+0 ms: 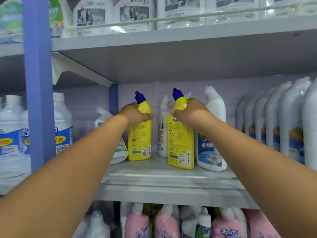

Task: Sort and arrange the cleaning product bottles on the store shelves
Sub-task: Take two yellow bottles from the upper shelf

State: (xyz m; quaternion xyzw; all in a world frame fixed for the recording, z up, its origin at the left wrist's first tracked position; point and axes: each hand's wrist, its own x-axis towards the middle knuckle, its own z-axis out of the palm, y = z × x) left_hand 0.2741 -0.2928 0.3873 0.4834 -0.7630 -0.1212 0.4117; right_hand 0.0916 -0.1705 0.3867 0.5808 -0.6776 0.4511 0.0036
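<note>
Fingers of my left hand [135, 112] curl round the neck of one yellow toilet-cleaner bottle [139, 134], and those of my right hand [190, 112] wrap the neck of a second yellow bottle [180, 141], thumb across its front. Both have blue caps and show their back labels and barcodes to me. Both look to be standing on the middle shelf [171, 179]: the left one sits deeper, toward the back panel; the right one stands nearer the front edge.

I judge this to be the placing step, setting the matching pair into position. Next I would need to turn each bottle so its front label faces out, and bring the two side by side in one row.

Space is tight. A white angled-neck bottle [212, 134] with a blue label touches the right yellow bottle on its right side, and a slimmer white bottle [163, 131] stands between the two yellows, further back. Another white bottle [109, 134] leans tilted just left of the left yellow one, beside the blue upright [37, 83], and could topple if nudged. Shrink-wrapped white bottles [281, 121] fill the right end of the shelf; pink bottles [137, 222] sit on the shelf below.
</note>
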